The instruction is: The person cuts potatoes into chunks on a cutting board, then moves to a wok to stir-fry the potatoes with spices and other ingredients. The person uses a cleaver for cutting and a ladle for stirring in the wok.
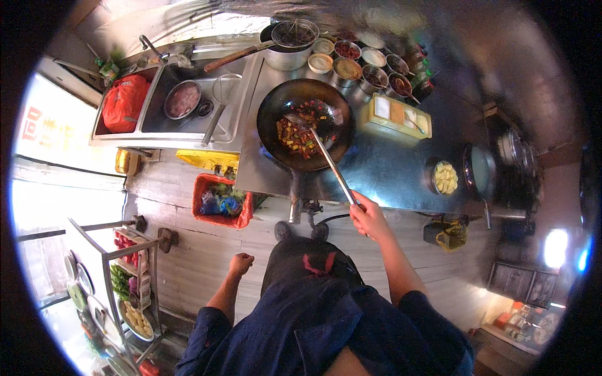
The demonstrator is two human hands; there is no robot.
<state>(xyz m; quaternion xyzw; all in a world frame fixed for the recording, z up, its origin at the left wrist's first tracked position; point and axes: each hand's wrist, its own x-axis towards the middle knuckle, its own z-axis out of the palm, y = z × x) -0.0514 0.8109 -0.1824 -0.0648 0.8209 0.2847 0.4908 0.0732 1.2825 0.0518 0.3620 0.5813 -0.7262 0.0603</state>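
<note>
My right hand (369, 216) grips the long metal handle of a wok ladle (333, 165). Its bowl rests among the chopped food (301, 138) in a dark wok (269, 124); red, yellow and green bits show there. The wok sits over a burner with a trace of blue flame at its left, and its own handle (295, 197) points toward me, untouched. Low at my side, above the floor, my left hand (242, 264) is loosely curled with nothing visible in it.
Behind the wok stand several seasoning bowls (347, 70) and a condiment box (397, 117). Sliced pale food fills a bowl (445, 178) at right, beside a second pan (477, 170). Left are a steel sink (188, 136), a red-lined bin (200, 217) and a rack (108, 263).
</note>
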